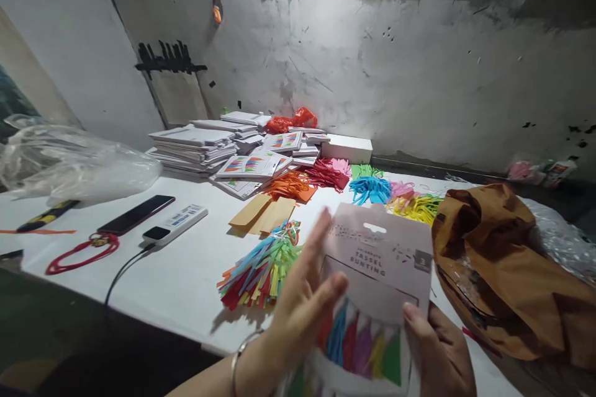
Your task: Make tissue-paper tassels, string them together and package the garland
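A white tassel bunting package (367, 285) with a hang slot and a picture of coloured tassels is held up in front of me. My right hand (440, 344) grips its lower right side, thumb on the front and fingers behind. At its left edge is my left hand (300, 298), fingers stretched out straight and thumb apart beside the card's front. A bracelet (237, 360) circles the left wrist. Just beyond the left hand, a bunch of multicoloured paper tassels (265, 267) lies on the white table (181, 291). Brown paper envelopes (263, 214) lie behind it.
Stacks of white packages (193, 146) stand at the back left. Bundles of orange tassels (288, 186), blue tassels (370, 189) and other colours lie mid-table. A phone (137, 214), power bank (174, 224) and cutter (49, 216) are left; a brown bag (503, 273) is right.
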Tool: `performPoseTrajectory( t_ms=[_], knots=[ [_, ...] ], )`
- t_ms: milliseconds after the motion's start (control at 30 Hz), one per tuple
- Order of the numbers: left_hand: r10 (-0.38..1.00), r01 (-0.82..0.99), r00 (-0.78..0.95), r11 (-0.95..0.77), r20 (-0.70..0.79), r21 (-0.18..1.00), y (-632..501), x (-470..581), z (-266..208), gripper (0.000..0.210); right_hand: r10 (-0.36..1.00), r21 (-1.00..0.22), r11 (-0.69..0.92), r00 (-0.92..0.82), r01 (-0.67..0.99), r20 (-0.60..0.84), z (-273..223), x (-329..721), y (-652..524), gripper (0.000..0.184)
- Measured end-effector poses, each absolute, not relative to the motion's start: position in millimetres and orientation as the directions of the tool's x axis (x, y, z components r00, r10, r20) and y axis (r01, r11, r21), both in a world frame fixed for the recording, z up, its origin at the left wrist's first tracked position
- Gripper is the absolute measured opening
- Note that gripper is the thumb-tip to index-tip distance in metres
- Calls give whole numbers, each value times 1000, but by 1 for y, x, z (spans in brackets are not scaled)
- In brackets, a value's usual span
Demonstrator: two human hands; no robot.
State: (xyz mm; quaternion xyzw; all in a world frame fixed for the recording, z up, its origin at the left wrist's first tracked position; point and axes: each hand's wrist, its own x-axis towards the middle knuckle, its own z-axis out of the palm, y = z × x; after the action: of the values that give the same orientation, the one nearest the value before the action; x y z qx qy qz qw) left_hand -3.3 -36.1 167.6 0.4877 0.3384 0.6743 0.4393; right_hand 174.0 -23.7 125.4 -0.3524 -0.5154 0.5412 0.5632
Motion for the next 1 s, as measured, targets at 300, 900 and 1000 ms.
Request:
performPoseTrajectory(
  t_ms=[300,900,1000],
  knots=[
    [973,-313,231,77,-3,947,-6,-59,150,44,929,-929,361,53,88,366,83,192,-4,30],
    [947,-245,321,108,-25,964,-18,-76,118,33,419,-283,901,-489,329,765,118,149,32,19],
    [938,-227,346,116,-31,967,-23,-80,116,32,381,-200,911,-556,360,738,111,144,28,22]
  ],
)
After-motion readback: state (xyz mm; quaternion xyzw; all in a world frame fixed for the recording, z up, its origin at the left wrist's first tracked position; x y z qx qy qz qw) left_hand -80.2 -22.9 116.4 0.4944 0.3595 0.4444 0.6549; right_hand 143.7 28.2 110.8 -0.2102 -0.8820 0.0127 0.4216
